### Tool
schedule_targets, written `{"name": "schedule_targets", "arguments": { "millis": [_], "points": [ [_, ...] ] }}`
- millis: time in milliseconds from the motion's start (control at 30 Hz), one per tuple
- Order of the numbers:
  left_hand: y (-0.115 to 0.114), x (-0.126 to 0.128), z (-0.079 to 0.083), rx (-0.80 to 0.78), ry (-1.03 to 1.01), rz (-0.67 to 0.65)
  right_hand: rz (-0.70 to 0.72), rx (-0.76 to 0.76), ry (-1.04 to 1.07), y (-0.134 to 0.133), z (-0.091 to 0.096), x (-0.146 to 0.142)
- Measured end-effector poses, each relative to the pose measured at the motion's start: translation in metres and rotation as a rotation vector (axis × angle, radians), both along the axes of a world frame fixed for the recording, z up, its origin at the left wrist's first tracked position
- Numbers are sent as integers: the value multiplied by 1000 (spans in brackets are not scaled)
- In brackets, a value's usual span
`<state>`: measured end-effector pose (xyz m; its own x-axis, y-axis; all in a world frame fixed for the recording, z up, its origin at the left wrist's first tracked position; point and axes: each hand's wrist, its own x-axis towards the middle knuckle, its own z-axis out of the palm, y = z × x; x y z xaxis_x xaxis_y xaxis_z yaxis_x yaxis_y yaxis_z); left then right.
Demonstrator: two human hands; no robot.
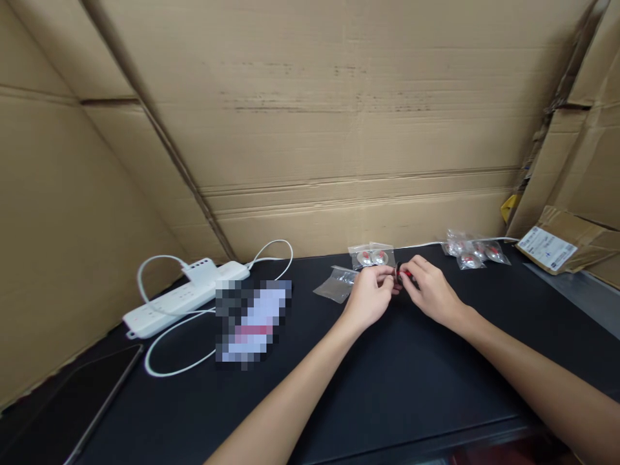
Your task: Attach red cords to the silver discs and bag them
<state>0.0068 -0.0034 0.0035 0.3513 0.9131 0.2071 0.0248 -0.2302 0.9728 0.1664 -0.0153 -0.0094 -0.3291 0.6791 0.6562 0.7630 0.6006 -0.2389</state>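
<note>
A small dark round piece with a red part (399, 274) is held between both hands above the black table. My left hand (372, 294) is closed, its fingertips pinching the piece from the left. From the other side my right hand (429, 287) pinches it near the red part. The fingers cover much of it, so its exact kind does not show. By my left hand lies a clear plastic bag (336, 284), flat on the table. Just behind it, clear packets (372, 256) hold shiny round discs with red parts.
More packets of shiny discs (472, 250) lie at the back right. An opened cardboard package (564, 242) with a white label stands beyond them. On the left are a white power strip (184, 297), loose white cables, and a blurred-out item (256, 323). Cardboard walls (358, 129) enclose the table.
</note>
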Motion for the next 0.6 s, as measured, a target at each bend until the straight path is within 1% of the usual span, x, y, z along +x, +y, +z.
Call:
{"name": "schedule_targets", "arguments": {
  "millis": [100, 233, 367, 433, 500, 600],
  "points": [
    [-1, -2, 0, 89, 86, 15, 3, -6, -12, -2, 0, -1],
    [-6, -4, 0, 226, 204, 42, 10, -32, 22, -5, -1, -5],
    [-11, -6, 0, 436, 370, 131, 0, -56, 102, -5, -4, -7],
    [-12, -5, -1, 504, 427, 170, 0, -75, 145, -5, -4, -8],
    [-11, -5, -2, 500, 429, 185, 1, -99, 188, -5, -4, -8],
    [-8, -6, -1, 415, 374, 187, 10, -113, 247, -6, -1, -8]
  ]
}}
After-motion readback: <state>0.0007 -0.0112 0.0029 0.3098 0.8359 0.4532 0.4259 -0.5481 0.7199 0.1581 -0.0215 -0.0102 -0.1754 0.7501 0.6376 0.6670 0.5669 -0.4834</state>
